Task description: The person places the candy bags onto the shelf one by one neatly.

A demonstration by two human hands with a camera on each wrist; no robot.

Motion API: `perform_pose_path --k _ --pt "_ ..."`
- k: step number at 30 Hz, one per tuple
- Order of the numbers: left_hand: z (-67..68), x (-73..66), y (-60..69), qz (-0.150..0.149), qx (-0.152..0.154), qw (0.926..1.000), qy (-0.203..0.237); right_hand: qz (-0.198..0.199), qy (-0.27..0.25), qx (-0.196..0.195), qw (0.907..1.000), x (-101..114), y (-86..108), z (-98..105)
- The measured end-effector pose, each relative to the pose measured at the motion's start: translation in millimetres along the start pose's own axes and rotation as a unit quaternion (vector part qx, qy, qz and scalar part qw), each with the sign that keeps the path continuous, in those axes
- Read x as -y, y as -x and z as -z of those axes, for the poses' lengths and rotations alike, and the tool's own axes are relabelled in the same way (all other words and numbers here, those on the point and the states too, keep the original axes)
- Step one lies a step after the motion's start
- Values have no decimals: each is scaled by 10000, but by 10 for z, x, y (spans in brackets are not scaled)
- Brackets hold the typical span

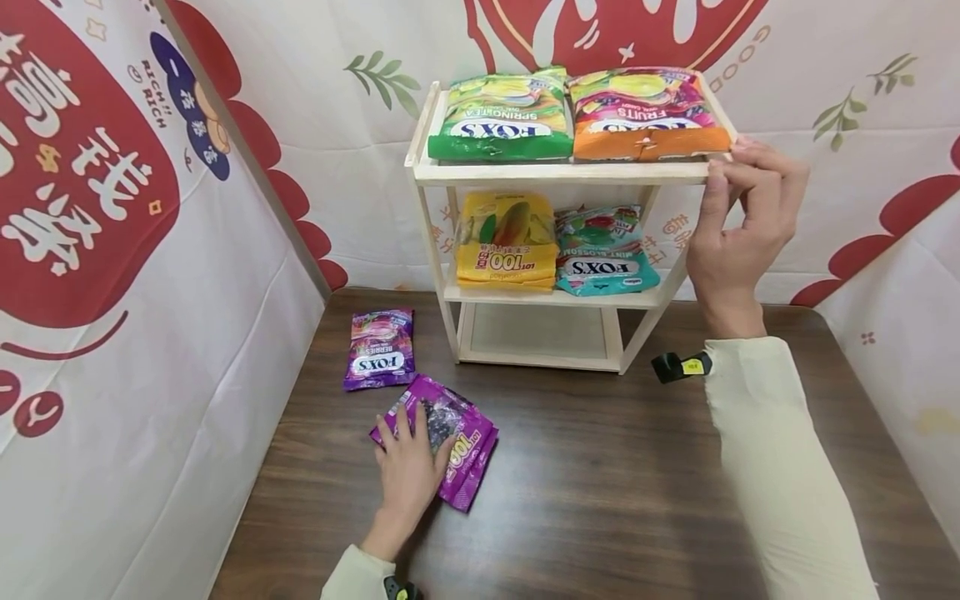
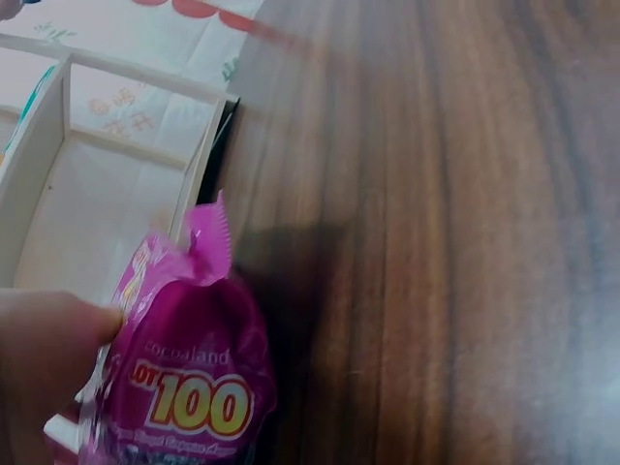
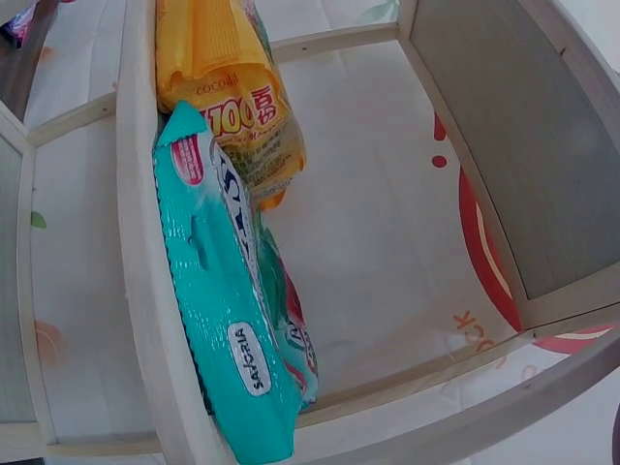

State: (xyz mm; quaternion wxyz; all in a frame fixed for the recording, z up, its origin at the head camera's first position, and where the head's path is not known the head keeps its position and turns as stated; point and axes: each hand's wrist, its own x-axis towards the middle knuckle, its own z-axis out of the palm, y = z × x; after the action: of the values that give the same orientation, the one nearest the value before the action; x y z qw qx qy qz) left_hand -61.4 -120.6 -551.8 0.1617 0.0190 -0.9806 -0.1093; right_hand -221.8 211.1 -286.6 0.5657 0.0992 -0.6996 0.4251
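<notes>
In the head view my left hand (image 1: 408, 475) spreads over a purple LOT 100 gummy bag (image 1: 468, 446) on the table, its thumb along one side. The left wrist view shows the thumb against the edge of the same gummy bag (image 2: 189, 397); the other fingers are mostly hidden. My right hand (image 1: 750, 217) grips the front right corner of the small wooden rack (image 1: 562, 173). On its top tier lie a green Fox's candy bag (image 1: 502, 117) and an orange-and-pink Fox's candy bag (image 1: 648, 117).
The middle tier holds a yellow LOT 100 bag (image 1: 506, 242) and a teal Fox's bag (image 1: 607, 250), also seen from the right wrist. A purple Fox's berries bag (image 1: 380, 350) lies left of the rack on the brown table (image 1: 585, 467). Printed cloth walls surround the table.
</notes>
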Motion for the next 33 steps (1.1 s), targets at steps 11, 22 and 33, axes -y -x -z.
perform_pose_path --k 11,22,33 --pt "-7 -40 -91 -808 681 9937 380 -35 -66 2 10000 54 -1 -7" --pt "-7 -106 -237 -1793 1426 9703 772 -15 -26 28 10000 -80 -9 9" --pt "-48 -279 -335 -2651 1871 9409 972 -23 -97 20 9999 33 -14 3"
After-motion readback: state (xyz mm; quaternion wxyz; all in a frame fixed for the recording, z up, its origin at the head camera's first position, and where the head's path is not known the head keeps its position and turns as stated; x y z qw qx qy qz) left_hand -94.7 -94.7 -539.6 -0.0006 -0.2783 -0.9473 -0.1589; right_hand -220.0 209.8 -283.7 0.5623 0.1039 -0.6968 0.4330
